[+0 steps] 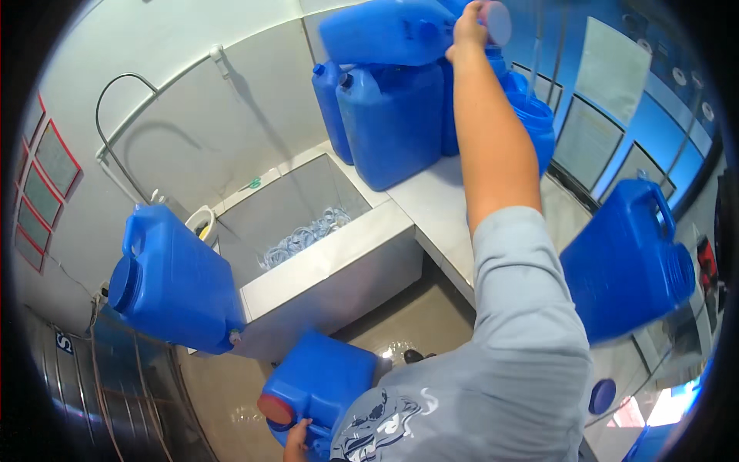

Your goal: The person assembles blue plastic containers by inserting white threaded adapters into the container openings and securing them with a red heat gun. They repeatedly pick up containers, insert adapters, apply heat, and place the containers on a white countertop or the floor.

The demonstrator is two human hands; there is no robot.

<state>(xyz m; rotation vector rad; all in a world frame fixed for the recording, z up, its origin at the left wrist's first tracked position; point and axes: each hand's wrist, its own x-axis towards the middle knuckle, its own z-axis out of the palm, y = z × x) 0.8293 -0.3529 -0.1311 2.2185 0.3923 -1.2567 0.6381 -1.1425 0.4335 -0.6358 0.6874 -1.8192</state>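
Below, left hand (297, 440) holds red-capped jug (335, 375); right hand (467, 35) touches lying jug (377, 35).

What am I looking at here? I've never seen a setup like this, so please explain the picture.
There is no machine here: a person works with two bare hands. The one picture comes from a wide fisheye camera on their head, looking down, so straight edges bend. Their right hand reaches up to a reddish cap beside a blue jug lying on its side. Their left hand is low, at a red-capped jug; how firmly either hand grips is hard to tell. More upright jugs stand on the white ledge. The sink beside it holds a tangle of pale strips.
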